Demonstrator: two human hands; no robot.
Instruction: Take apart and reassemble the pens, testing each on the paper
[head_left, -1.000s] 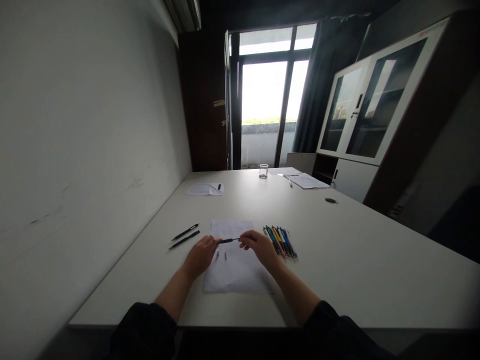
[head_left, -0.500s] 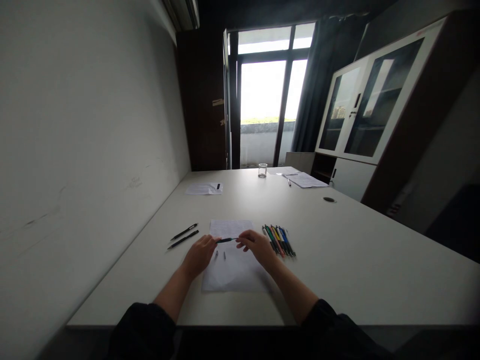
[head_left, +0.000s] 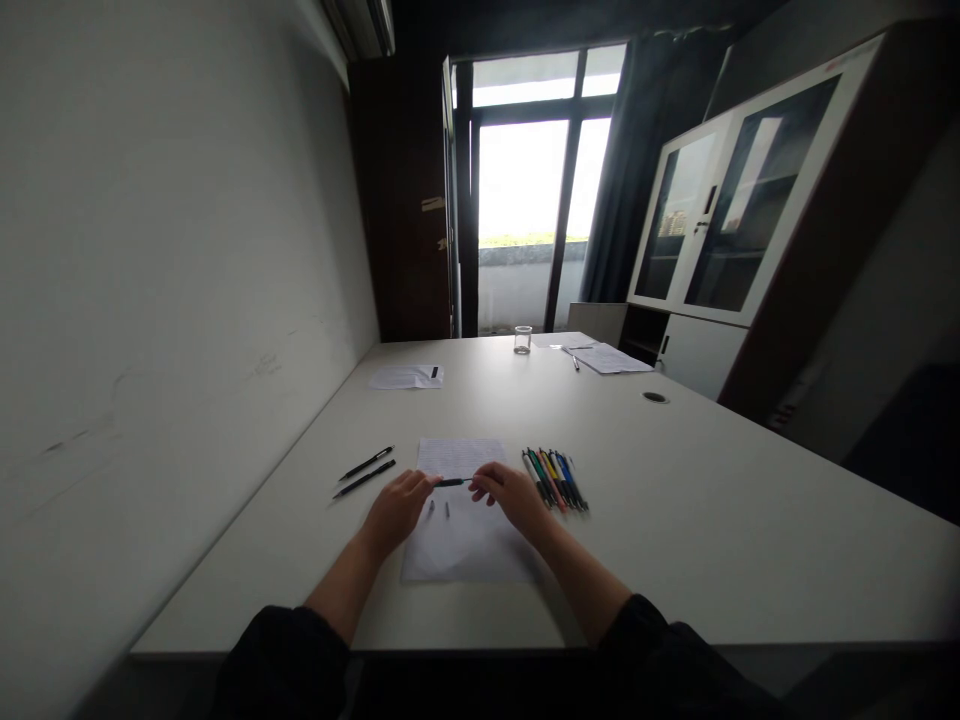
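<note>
My left hand is closed around one end of a dark green pen barrel, held level above a sheet of paper. From the barrel's right end sticks out a thin pen refill. My right hand pinches the refill's outer tip between thumb and fingers, the other fingers curled. Two small pen parts lie on the sheet below the barrel; their exact kind is too small to make out.
Two black pens lie to the left of the sheet. A row of several coloured pens is at its right. Farther back are a glass, a paper in a sleeve, stacked papers and a round desk hole.
My right hand has come very slightly closer to the barrel, and a little less of the refill shows between them. The view has shifted slightly; otherwise things look the same.
</note>
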